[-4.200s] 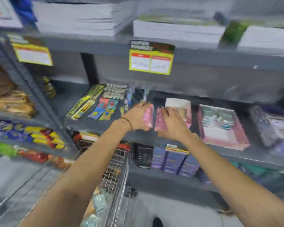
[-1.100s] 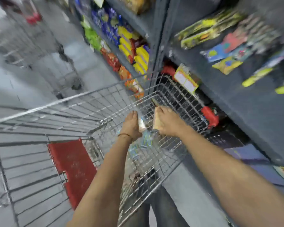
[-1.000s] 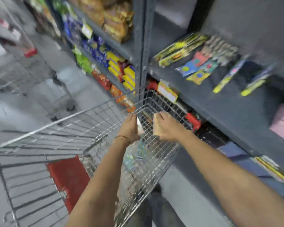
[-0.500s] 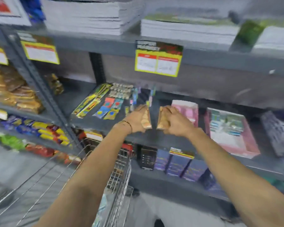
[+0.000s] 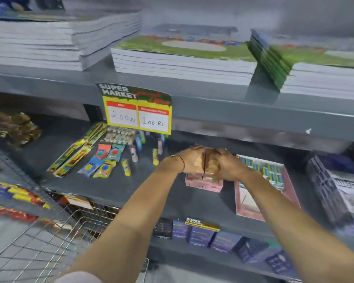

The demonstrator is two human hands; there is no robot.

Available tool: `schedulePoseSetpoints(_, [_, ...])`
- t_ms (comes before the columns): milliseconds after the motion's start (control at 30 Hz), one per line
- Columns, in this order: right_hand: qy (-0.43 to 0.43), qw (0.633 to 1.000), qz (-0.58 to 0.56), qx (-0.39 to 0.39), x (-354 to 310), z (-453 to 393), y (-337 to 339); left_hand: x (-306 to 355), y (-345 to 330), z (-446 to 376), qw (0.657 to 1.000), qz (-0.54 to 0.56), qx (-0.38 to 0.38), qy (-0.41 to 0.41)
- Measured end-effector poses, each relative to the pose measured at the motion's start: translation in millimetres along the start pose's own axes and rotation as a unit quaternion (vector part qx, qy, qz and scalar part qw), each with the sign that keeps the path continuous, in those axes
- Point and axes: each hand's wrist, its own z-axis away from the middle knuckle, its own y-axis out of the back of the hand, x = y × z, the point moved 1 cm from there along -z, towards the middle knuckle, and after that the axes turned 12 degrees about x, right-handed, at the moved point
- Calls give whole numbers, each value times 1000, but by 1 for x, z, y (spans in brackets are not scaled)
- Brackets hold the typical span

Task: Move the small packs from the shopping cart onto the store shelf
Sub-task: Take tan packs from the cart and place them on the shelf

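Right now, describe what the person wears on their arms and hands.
Both forearms are bare, with no gloves on the left hand or the right hand. A thin gold-coloured bangle circles the left wrist. No ring or watch shows. A pale sleeve edge appears at the bottom of the picture.

hands [image 5: 207,163] together above box [image 5: 203,185] on shelf [image 5: 168,198], tray [image 5: 245,209] right; cart [image 5: 49,242] below left

Counted items: two hands, left hand [image 5: 189,160] and right hand [image 5: 228,166]; two small packs [image 5: 205,162] held between them; three book stacks [image 5: 182,62]; two pink trays [image 5: 251,209]; one shopping cart [image 5: 49,248]; one price sign [image 5: 137,111].
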Motion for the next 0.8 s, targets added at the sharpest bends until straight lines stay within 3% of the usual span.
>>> schedulePoseSetpoints(167, [-10, 999, -15, -29, 3, -6, -8, 1, -10, -5, 999, -13, -30, -4])
schedulePoseSetpoints(333, [-29, 999, -20, -29, 8, -14, -25, -10, -8, 17, 1000, 8, 24, 13])
schedulePoseSetpoints(567, [58, 997, -49, 26, -110, 17, -8, -74, 2, 113, 988, 23, 106, 111])
schedulePoseSetpoints(800, [205, 976, -46, -54, -244, 29, -82, -167, -23, 264, 952, -16, 133, 275])
